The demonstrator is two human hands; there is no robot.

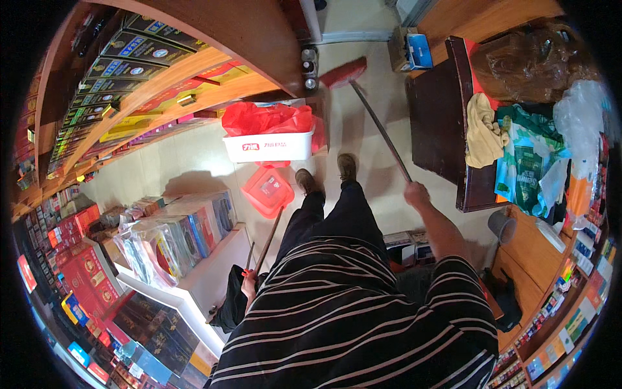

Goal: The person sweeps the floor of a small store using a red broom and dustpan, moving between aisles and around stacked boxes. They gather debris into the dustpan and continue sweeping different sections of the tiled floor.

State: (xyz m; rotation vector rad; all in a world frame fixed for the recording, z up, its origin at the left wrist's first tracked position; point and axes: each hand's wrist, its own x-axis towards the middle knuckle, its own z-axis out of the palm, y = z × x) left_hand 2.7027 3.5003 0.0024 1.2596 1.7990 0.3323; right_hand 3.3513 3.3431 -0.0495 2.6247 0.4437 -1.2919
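Note:
My right hand (417, 195) grips the upper end of a broom's dark handle (381, 126). The red broom head (343, 73) rests on the pale tiled floor beyond my feet and looks slightly blurred. Low by my left side, my left hand (249, 286) is closed around the long handle (270, 237) of a red dustpan (267, 190). The dustpan lies on the floor left of my shoes, just in front of a white plastic tub (270, 148) with red plastic bags (265, 118) in it.
Wooden shelves (141, 95) of boxed goods line the left. A white counter (189, 287) carries books or boxes in clear plastic. At right stands a dark wooden table (437, 116) with bags and a tan cloth (483, 131). A grey bin (502, 227) and a blue box (419, 50) sit nearby.

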